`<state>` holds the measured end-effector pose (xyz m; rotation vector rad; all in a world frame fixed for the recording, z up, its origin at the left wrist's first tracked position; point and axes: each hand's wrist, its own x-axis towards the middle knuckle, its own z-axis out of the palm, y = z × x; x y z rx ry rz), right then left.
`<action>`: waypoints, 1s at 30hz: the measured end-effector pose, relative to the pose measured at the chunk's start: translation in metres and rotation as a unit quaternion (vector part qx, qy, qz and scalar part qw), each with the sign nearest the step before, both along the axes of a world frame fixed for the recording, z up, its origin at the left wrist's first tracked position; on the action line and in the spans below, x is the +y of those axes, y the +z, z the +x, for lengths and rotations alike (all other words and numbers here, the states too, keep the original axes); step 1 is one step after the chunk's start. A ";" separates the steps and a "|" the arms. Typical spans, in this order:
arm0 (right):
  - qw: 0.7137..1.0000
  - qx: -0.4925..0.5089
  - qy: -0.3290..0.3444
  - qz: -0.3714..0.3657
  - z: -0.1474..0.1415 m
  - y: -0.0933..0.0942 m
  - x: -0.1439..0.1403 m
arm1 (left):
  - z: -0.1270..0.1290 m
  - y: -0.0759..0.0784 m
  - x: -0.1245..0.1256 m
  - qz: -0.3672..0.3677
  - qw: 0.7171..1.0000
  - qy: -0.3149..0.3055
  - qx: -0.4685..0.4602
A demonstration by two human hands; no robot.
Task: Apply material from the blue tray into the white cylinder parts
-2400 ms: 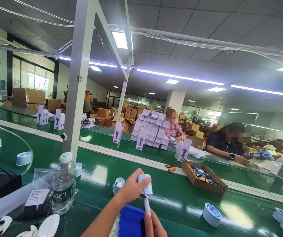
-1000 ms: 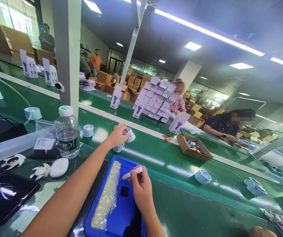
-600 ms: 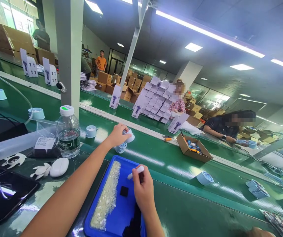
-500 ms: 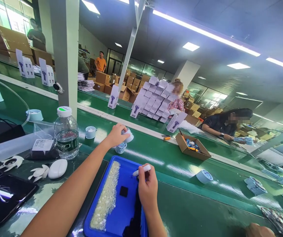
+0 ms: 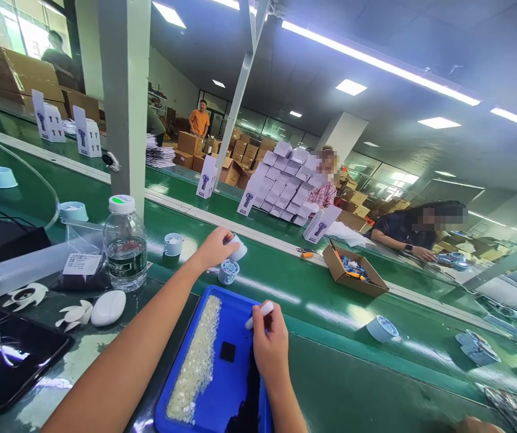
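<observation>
My left hand (image 5: 216, 248) reaches across the green belt, its fingers closed on the rim of a light blue round fan housing (image 5: 239, 246), which is tilted. Just below it on the belt sits another light blue housing (image 5: 228, 272) with a slotted face. My right hand (image 5: 271, 337) is closed around a thick white pen-like tool (image 5: 266, 309), held over a blue tray (image 5: 213, 394). Small whitish translucent pieces (image 5: 195, 367) fill the tray's left side. A small black square (image 5: 228, 351) lies mid-tray, and black pieces (image 5: 246, 409) lie along its right side.
Left of the tray are a water bottle (image 5: 125, 246), a white computer mouse (image 5: 108, 308) and white fan blades (image 5: 74, 315). More housings (image 5: 382, 329) stand on the belt (image 5: 285, 282). An open carton (image 5: 353, 273) holds parts. Co-workers sit beyond; another person's hand (image 5: 477, 424) shows lower right.
The white tool has tipped and drawn back into my right hand. Housings on the belt have shifted slightly right. The other person's hand at lower right has dropped lower. My left hand keeps its hold.
</observation>
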<state>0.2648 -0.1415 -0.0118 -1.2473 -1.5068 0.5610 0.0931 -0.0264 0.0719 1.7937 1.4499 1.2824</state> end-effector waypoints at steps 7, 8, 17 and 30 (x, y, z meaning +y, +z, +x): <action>1.000 -0.004 0.020 -0.007 0.000 -0.004 -0.007 | 0.010 -0.006 -0.003 -0.138 0.941 -0.071 -0.301; 1.000 0.007 0.024 -0.005 0.001 -0.003 -0.009 | 0.011 -0.006 -0.004 -0.146 0.933 -0.072 -0.320; 0.988 0.131 0.076 -0.028 0.000 0.004 -0.018 | 0.021 -0.006 -0.011 -0.186 0.911 -0.060 -0.363; 0.948 0.315 -0.006 0.048 0.005 0.016 -0.006 | 0.036 0.004 -0.015 -0.229 0.931 -0.140 -0.247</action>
